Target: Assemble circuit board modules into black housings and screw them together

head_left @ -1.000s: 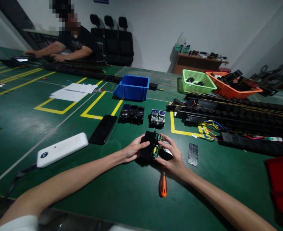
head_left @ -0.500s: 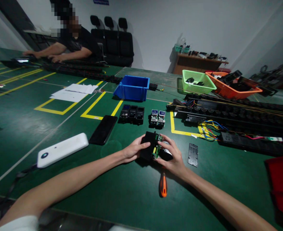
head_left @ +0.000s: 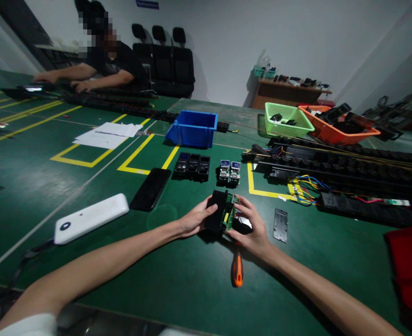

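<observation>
My left hand [head_left: 196, 218] is closed round a black plastic housing [head_left: 215, 210], its thumb lying across the near face. From the housing's right side a green circuit board [head_left: 230, 215] with a yellow component sticks out. The fingers and thumb of my right hand [head_left: 251, 226] grip that board by its outer edge. Below my right hand lies an orange and black screwdriver [head_left: 238, 270], its tip hidden. A flat black cover [head_left: 280, 225] rests to the right. Beyond my hands stand two small board modules [head_left: 230, 171] and several black display units [head_left: 192, 165].
A black phone [head_left: 150, 189] and a white power bank [head_left: 92, 218] lie left. Behind are a blue bin [head_left: 195, 129], a green basket [head_left: 288, 122] and an orange basket [head_left: 335, 128]. Long black rails with wires [head_left: 311, 184] run along the right. A co-worker [head_left: 108, 60] sits far left.
The circuit board stands slightly farther out of the housing, as my right hand has shifted a little to the right. My left hand keeps its hold.
</observation>
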`<state>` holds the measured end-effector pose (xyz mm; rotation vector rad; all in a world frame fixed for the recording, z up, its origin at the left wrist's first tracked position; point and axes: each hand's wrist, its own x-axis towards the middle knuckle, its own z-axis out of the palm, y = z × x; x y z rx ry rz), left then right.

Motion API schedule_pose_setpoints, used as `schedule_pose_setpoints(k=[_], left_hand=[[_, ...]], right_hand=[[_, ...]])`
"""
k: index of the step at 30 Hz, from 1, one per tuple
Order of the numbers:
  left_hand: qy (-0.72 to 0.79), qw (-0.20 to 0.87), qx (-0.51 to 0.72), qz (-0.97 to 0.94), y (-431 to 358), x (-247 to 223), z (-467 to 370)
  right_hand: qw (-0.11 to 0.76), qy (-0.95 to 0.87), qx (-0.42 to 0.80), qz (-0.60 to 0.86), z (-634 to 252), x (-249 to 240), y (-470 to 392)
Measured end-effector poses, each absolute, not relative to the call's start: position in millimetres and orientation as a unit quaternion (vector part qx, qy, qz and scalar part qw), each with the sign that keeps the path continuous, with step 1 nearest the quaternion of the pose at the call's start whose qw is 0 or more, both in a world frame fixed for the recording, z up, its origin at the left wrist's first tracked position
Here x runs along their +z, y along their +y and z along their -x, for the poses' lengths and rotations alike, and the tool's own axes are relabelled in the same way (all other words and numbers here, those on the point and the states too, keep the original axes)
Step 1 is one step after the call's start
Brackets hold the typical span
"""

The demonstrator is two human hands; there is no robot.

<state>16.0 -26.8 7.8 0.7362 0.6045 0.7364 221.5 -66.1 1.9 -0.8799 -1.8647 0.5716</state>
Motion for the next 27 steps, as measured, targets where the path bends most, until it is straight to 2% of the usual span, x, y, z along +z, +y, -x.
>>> schedule_pose_setpoints(k=[5,27], left_hand=[[0.260,0.831,0.311,-0.380,-26.6,8.0,-11.9],[0.240,0.801,0.345,-0.426,-27.6,6.2,-15.9]], right_hand=[[0.489,-0.757,0.230,0.368,-221.4,0.1,-65.9],[0.470,-0.784,0.190,0.358,-221.8,4.2,-65.7]])
